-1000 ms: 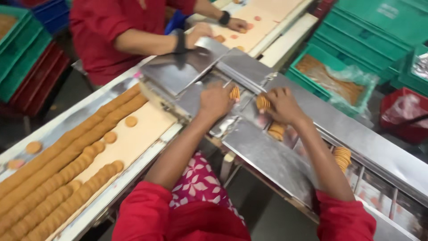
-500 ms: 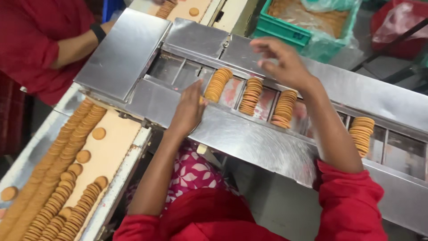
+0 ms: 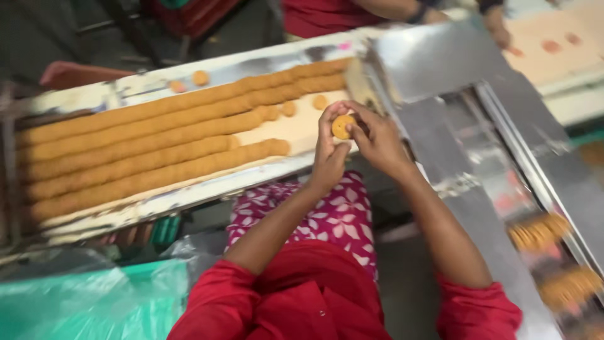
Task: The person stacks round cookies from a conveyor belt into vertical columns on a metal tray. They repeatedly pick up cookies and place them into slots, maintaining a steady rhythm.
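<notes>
Golden round biscuit (image 3: pixel 342 126) pinched between left hand (image 3: pixel 329 151) and right hand (image 3: pixel 379 141), fingers closed on its edge. Held just beside the tray (image 3: pixel 189 195) of biscuit rows (image 3: pixel 145 151), at its near right corner

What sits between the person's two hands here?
In the head view, a single round golden-brown biscuit is pinched between the fingertips of the left hand and right hand, just above the near edge of the cream conveyor belt.

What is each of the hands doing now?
Left hand: closed on the round golden-brown biscuit.
Right hand: closed on the same biscuit.
</notes>
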